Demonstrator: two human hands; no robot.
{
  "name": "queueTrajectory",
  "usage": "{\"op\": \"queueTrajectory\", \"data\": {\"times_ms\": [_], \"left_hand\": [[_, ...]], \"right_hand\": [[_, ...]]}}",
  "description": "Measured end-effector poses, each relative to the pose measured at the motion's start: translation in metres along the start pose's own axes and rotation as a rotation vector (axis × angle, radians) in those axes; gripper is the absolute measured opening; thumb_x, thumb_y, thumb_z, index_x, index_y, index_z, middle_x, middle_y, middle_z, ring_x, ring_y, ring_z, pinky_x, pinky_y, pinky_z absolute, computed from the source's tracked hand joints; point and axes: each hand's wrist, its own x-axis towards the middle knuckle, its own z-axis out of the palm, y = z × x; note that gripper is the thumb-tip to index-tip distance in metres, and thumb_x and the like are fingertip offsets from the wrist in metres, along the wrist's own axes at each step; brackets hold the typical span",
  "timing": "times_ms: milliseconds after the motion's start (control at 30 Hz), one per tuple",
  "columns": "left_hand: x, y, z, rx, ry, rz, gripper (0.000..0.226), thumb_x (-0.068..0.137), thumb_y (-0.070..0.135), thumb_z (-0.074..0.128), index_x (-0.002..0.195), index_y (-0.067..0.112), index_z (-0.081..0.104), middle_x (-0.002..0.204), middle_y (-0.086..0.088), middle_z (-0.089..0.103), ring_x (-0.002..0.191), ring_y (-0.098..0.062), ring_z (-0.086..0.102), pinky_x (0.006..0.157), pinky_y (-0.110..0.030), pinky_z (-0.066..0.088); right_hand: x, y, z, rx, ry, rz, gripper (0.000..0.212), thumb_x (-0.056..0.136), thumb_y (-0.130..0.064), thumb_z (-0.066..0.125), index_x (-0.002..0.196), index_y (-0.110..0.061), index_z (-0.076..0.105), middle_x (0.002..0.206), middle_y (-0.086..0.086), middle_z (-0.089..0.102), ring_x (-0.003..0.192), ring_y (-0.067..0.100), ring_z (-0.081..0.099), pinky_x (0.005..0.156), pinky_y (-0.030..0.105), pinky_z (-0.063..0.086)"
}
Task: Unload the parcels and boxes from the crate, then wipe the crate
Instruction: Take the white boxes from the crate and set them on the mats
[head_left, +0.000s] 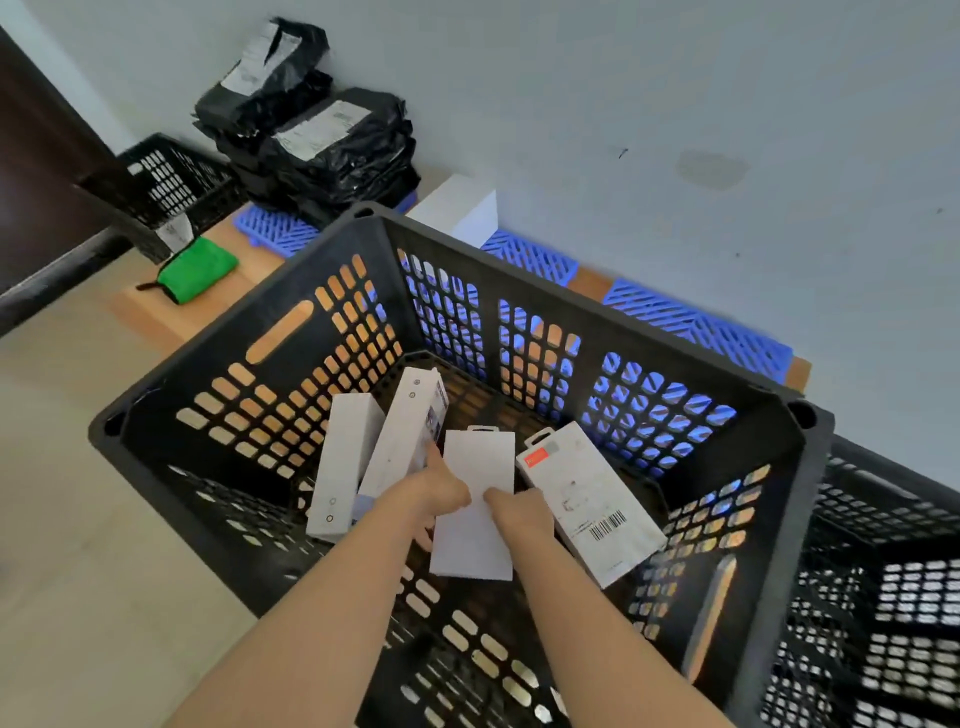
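A large black slatted crate fills the middle of the view. Several flat white boxes lie on its bottom. Both my arms reach down into it. My left hand and my right hand grip the middle white box by its two long edges, thumbs on top. A tall white box leans just left of my left hand, and another white box lies further left. A white box with a red tag and barcode lies to the right.
Black plastic parcels are stacked on blue slatted mats by the wall, beside a white box. A green cloth lies on the wooden board. Another black crate stands far left, and one more at the right.
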Motion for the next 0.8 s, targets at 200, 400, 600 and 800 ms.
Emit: {"op": "queueTrajectory", "data": {"times_ms": [200, 400, 600, 800], "left_hand": [[-0.014, 0.008, -0.031, -0.029, -0.079, 0.036, 0.08, 0.091, 0.011, 0.062, 0.15, 0.031, 0.013, 0.142, -0.013, 0.041, 0.123, -0.036, 0.05, 0.092, -0.052, 0.053], [-0.038, 0.017, -0.061, 0.063, -0.001, 0.188, 0.081, 0.093, 0.022, 0.059, 0.153, 0.032, 0.005, 0.132, -0.012, 0.049, 0.097, -0.024, 0.064, 0.086, -0.042, 0.058], [-0.067, 0.019, -0.092, 0.049, 0.07, 0.42, 0.067, 0.092, 0.019, 0.059, 0.143, 0.034, 0.018, 0.121, -0.008, 0.056, 0.09, -0.022, 0.068, 0.087, -0.044, 0.056], [-0.085, 0.001, -0.13, 0.045, 0.121, 0.668, 0.068, 0.088, 0.02, 0.064, 0.139, 0.035, 0.022, 0.098, -0.002, 0.065, 0.084, -0.017, 0.069, 0.074, -0.036, 0.06]], "right_hand": [[-0.01, -0.011, -0.011, 0.114, -0.038, -0.132, 0.039, 0.088, -0.027, 0.06, 0.118, -0.014, 0.039, 0.116, 0.008, 0.05, 0.093, 0.018, 0.046, 0.072, 0.03, 0.038], [-0.031, -0.026, -0.02, 0.219, 0.091, -0.338, 0.035, 0.081, -0.031, 0.066, 0.106, -0.018, 0.045, 0.092, -0.002, 0.05, 0.081, 0.012, 0.049, 0.075, 0.034, 0.043], [-0.066, -0.04, -0.024, 0.374, 0.19, -0.509, 0.032, 0.081, -0.026, 0.067, 0.104, -0.017, 0.047, 0.093, 0.0, 0.053, 0.08, 0.011, 0.051, 0.066, 0.028, 0.04], [-0.103, -0.059, -0.011, 0.514, 0.291, -0.623, 0.029, 0.08, -0.024, 0.069, 0.1, -0.017, 0.05, 0.097, 0.005, 0.059, 0.084, 0.02, 0.058, 0.069, 0.032, 0.047]]}}
